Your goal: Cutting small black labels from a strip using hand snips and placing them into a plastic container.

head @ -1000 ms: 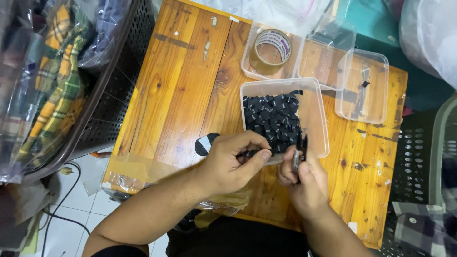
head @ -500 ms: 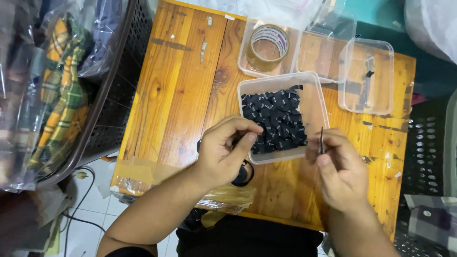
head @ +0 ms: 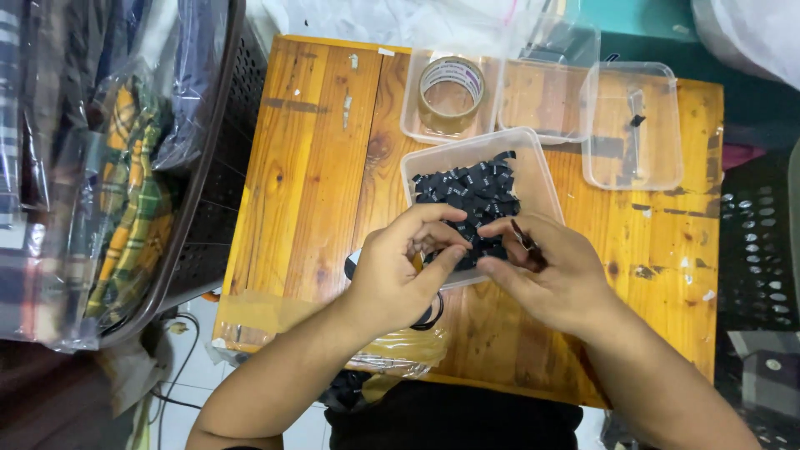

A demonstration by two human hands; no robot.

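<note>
Head view: The left hand [head: 398, 275] and right hand [head: 546, 271] are held together above the near edge of a clear tub [head: 533, 171] filled with small black labels [head: 471, 193]. The left fingers are curled as if pinching a label; what they close on cannot be told. A thin dark tool [head: 523, 237] is clamped in the right fingers. A label could be dropped on the wooden table [head: 317, 192] if the pinch slackens. The tub could be tipped by a wrist pressing its rim. A tape roll [head: 451, 93] stands in another tub beyond.
</note>
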